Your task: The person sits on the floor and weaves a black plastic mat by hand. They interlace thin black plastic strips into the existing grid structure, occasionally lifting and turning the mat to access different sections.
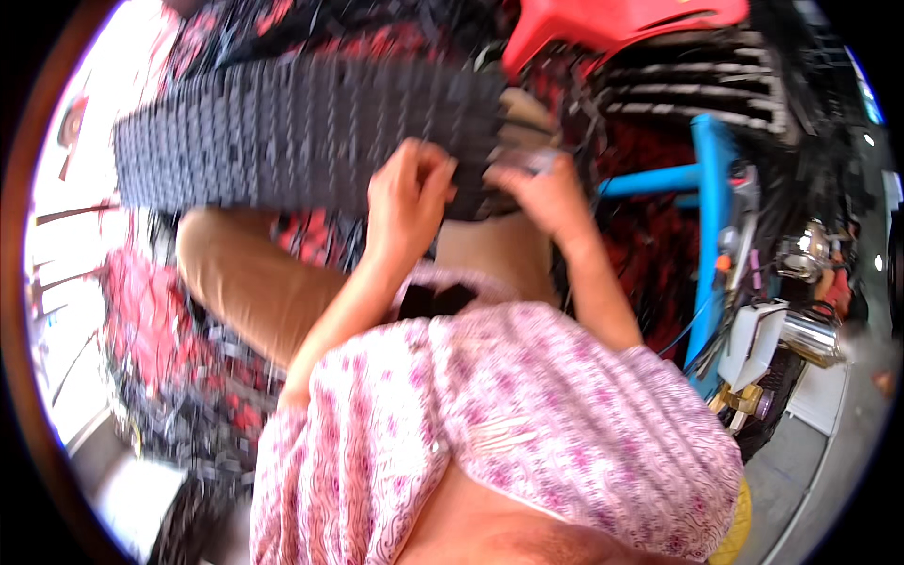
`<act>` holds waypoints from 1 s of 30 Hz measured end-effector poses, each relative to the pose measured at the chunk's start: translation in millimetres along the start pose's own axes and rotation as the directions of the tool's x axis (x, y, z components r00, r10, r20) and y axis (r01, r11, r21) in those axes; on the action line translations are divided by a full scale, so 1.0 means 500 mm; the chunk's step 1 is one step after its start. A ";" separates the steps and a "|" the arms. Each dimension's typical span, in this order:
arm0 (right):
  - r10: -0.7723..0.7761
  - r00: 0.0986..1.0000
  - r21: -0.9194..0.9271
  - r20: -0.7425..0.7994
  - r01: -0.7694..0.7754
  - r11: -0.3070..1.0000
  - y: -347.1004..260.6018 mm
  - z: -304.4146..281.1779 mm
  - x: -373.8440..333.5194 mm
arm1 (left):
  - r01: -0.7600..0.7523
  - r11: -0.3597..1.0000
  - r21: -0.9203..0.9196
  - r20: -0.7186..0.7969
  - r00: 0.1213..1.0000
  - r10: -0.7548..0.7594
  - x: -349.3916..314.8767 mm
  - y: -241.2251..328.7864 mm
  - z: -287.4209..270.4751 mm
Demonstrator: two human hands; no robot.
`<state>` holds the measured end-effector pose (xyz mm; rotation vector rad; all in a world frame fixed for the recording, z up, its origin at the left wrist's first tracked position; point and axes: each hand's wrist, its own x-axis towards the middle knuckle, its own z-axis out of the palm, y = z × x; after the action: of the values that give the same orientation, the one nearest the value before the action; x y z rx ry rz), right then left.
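Across my lap and the heap lies a long dark grey panel (311, 132), ribbed and apparently woven from flat strips. Its right end is ragged, with loose strips showing there. My left hand (410, 193) is over the panel's near edge, fingers curled into a pinch; anything between them is too blurred to make out. To its right, my right hand (546, 188) is closed beside the ragged end. A small shiny or clear piece shows at its fingers, its kind smeared by motion.
Black and red strips (155, 311) are heaped around my legs. A red plastic chair or stool (612, 28) stands at the far right, near a pale slatted rack (702, 89). A blue frame (711, 235) rises on my right, beside tools, a white box (750, 344) and a metal cup (812, 337).
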<state>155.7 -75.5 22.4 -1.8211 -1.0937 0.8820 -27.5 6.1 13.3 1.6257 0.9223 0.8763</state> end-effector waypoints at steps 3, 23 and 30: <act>-0.117 0.990 -0.079 -0.083 0.111 0.991 0.022 -0.017 -0.020 | 0.067 0.997 -0.037 -0.042 0.997 -0.068 -0.004 0.001 -0.029; -0.609 0.754 0.098 0.246 0.606 0.789 -0.093 0.032 -0.012 | -0.473 0.842 0.260 0.144 0.881 0.450 -0.060 0.116 -0.112; -0.383 0.924 0.165 -0.002 0.378 0.911 -0.061 0.046 -0.044 | 0.082 0.989 -0.124 0.026 0.997 -0.079 -0.032 0.025 -0.072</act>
<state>117.1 -79.9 43.4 -1.3985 -1.3019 0.7407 -64.8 4.5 31.3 1.4784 0.8945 0.8425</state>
